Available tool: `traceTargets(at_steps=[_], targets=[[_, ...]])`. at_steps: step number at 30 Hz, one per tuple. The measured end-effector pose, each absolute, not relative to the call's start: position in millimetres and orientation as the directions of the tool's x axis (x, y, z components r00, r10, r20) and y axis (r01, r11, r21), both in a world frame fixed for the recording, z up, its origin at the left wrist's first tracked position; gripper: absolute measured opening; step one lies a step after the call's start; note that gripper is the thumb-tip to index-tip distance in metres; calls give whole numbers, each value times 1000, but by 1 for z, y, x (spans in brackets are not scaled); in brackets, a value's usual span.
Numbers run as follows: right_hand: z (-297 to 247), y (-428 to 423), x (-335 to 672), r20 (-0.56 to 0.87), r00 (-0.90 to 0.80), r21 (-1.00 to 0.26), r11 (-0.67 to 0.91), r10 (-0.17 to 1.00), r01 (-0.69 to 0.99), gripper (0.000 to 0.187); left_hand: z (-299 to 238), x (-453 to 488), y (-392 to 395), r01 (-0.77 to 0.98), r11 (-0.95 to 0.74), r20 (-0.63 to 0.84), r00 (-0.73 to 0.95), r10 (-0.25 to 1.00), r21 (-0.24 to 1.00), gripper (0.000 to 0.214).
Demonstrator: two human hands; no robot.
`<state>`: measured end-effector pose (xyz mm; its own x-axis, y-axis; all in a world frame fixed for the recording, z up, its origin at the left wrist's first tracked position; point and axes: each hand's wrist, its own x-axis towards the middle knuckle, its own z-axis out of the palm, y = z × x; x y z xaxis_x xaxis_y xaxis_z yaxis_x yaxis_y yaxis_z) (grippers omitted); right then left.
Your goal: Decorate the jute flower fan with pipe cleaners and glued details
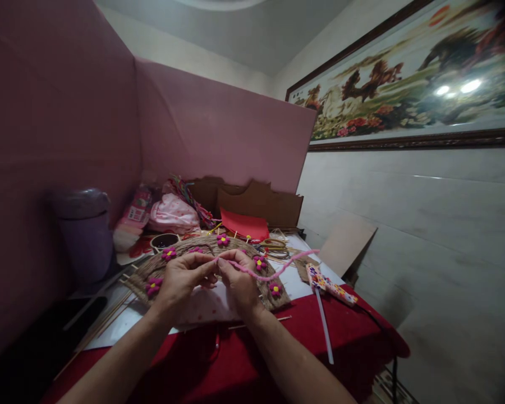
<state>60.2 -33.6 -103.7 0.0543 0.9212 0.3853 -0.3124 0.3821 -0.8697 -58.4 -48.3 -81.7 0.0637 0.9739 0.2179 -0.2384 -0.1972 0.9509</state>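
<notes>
Both of my hands meet at the middle of the table and pinch one end of a fuzzy pink pipe cleaner point(273, 276). Its long free part curves out to the right, past my right hand point(240, 280). The fingertips of my left hand point(187, 275) close on the same end, close to the right thumb. Beneath and behind the hands lies a fan-shaped piece wrapped in brown twine point(235, 245), with several magenta flowers point(260, 262) with yellow centres on it. A white cloth with pink dots point(210, 306) lies under my hands, partly hidden by them.
On the right lies a flower-patterned glue gun point(330, 287) with a translucent stick and a dark cord. Scissors point(273, 244), red sheets point(244, 224) and cardboard point(256, 205) are at the back. A lidded purple bin point(86, 241) and thin sticks point(105, 320) are on the left.
</notes>
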Motion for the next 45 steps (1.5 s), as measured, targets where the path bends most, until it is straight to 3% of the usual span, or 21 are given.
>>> traceTargets(at_steps=[6, 13, 19, 27, 34, 40, 45], targets=[[-101, -36, 63, 466, 43, -861, 464, 884, -211, 8, -82, -60, -46, -302, -119, 151, 87, 985, 946, 25], [-101, -43, 63, 598, 78, -801, 598, 798, 19, 5, -84, -60, -46, -244, -164, 182, 54, 982, 956, 25], [-99, -49, 62, 632, 30, -773, 628, 774, 85, 7, -80, -59, -50, -224, -214, 223, 15, 975, 951, 27], [-97, -48, 63, 582, 70, -812, 574, 810, 106, 18, -75, -54, -56, -18, -402, 395, -157, 905, 915, 23], [-96, -51, 65, 651, 75, -747, 620, 755, 240, 15, -77, -60, -50, -15, -380, 372, -178, 911, 925, 23], [-96, -50, 66, 609, 103, -787, 582, 786, 205, 18, -79, -57, -50, -60, -467, 460, -102, 882, 882, 13], [-100, -46, 64, 569, 54, -822, 570, 821, -14, 19, -79, -58, -51, -31, -424, 422, -64, 905, 905, 13]])
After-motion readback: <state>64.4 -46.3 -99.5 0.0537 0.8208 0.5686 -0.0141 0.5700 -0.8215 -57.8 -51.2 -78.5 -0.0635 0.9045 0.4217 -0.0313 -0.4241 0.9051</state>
